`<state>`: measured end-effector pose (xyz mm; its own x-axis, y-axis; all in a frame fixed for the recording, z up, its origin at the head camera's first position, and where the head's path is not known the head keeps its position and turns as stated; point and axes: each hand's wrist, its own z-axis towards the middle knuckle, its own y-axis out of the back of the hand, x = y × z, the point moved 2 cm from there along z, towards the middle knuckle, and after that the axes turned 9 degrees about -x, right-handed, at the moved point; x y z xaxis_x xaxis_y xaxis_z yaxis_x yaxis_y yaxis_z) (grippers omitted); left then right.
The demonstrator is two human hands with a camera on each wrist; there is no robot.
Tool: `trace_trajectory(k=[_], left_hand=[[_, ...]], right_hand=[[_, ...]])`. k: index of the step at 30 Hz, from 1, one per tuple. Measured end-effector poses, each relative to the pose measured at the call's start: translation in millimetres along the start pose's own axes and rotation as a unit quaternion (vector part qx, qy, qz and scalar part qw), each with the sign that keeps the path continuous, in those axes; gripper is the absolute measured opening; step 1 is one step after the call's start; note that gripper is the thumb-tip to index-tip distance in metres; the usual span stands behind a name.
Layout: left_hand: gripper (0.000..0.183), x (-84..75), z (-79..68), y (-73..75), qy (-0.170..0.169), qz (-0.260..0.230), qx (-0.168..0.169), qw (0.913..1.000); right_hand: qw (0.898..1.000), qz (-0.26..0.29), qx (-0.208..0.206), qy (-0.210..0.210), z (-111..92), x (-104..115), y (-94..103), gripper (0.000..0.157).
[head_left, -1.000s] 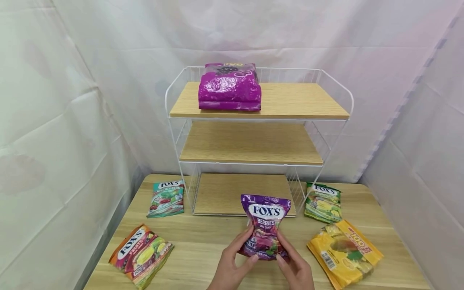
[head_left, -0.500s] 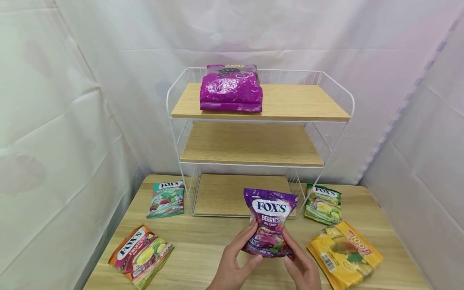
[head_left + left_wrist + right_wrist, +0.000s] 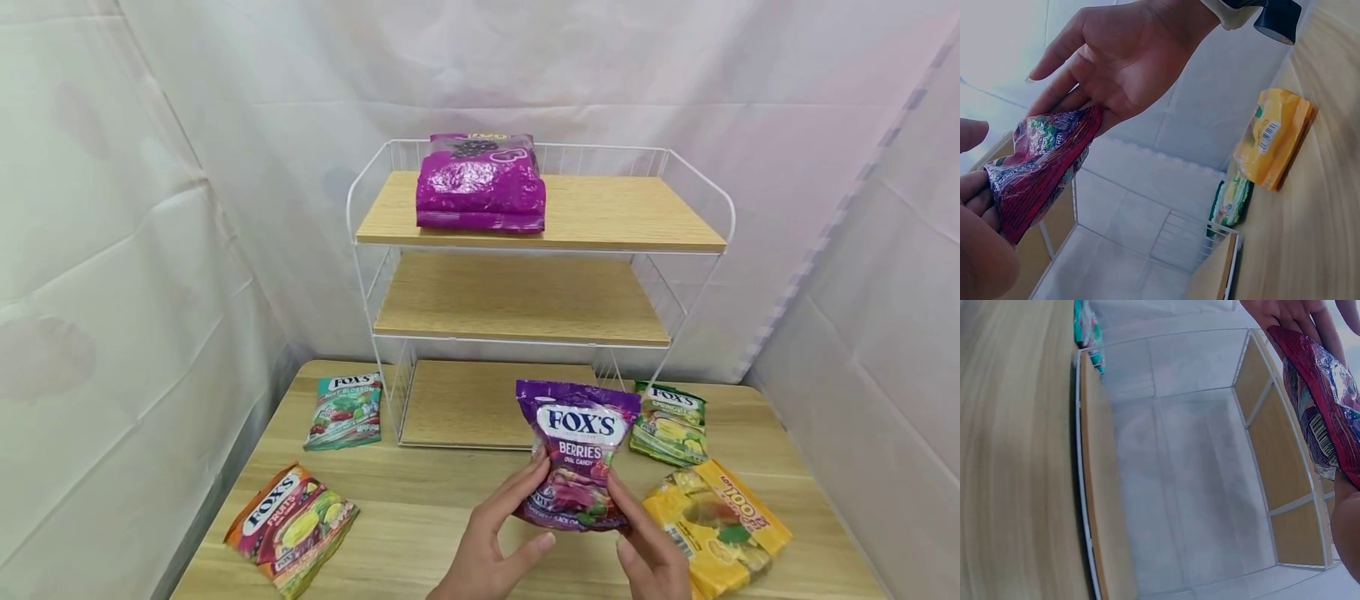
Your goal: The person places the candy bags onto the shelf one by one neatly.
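A purple Fox's Berries candy bag is held upright above the tabletop, its printed front facing me. My left hand holds its left side, and my right hand holds the right side. The fingers reach along and behind the bag; both thumbs stand apart from its front. From the left wrist, the bag shows its foil back and red edge between the two hands. The right wrist view has the bag's barcode side at the right edge.
A three-tier wire rack with wooden shelves stands behind. A magenta bag sits on its top shelf. Flat on the table lie a teal bag, an orange-red Fruits bag, a green bag and a yellow bag.
Both hands have moved right and slightly up with the candy bag, which tilts a little more. The thumbs have come off the bag's front. The right hand now overlaps the yellow bag.
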<state>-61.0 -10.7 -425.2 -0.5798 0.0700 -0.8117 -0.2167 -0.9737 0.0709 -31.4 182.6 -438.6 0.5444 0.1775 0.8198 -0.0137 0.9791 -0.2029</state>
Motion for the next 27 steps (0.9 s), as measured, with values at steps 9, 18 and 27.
trace_trajectory(k=[9, 18, 27], left_hand=[[0.065, -8.4, 11.2, 0.2, -0.048, 0.011, -0.001, 0.9988], [0.063, -15.6, 23.8, -3.7, -0.090, 0.005, 0.007, 0.9959], [0.067, -20.4, 46.6, -2.7, -0.087, 0.019, 0.021, 0.9958]], right_hand=[[1.000, -0.003, -0.008, 0.020, 5, 9, -2.6, 0.048], [0.999, -0.012, -0.034, 0.007, 13, 20, 0.2, 0.048], [0.997, -0.050, -0.060, -0.023, 29, 35, -2.4, 0.048]])
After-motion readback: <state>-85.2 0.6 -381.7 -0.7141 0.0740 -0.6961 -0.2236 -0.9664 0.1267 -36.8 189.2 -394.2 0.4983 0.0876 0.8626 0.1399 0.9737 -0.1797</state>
